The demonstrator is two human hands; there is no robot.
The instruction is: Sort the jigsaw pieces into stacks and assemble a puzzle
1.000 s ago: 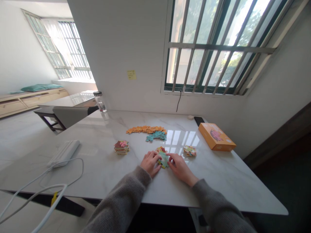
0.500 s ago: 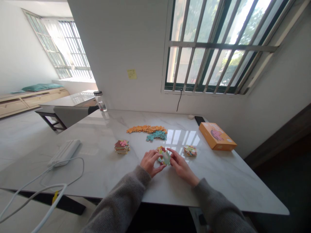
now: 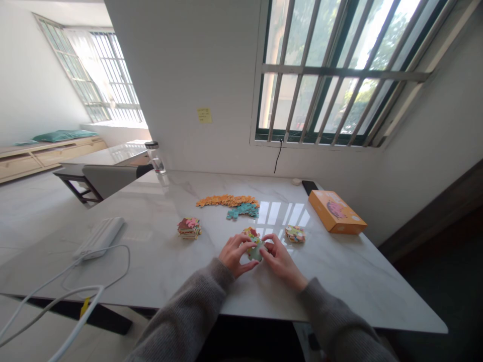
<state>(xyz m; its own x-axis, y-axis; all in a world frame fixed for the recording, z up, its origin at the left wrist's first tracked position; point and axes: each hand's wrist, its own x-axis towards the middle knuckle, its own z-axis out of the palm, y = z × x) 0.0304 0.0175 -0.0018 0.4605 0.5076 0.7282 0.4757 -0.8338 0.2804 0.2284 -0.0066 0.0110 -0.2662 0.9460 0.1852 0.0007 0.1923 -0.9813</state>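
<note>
1. While a right hand [image 3: 278, 257] pinches the right side of a pale-green puzzle piece [image 3: 256, 253], a left hand [image 3: 233, 255] curves around its left side, thumb and forefinger apart; whether those fingers grip it cannot be told.

2. The piece is at the near middle of the white bench [image 3: 358, 281], just nearer than some red-and-yellow pieces [image 3: 249, 232].

3. A tall stack [image 3: 189, 230] stands to the left, a lower stack [image 3: 295, 235] to the right; orange pieces [image 3: 226, 201] and teal pieces [image 3: 247, 210] lie heaped farther off.

4. Light pressure at the edges, held low and level, seems wisest: squeezing could bend the card, and stray fingertips could nudge neighbouring pieces.
</note>
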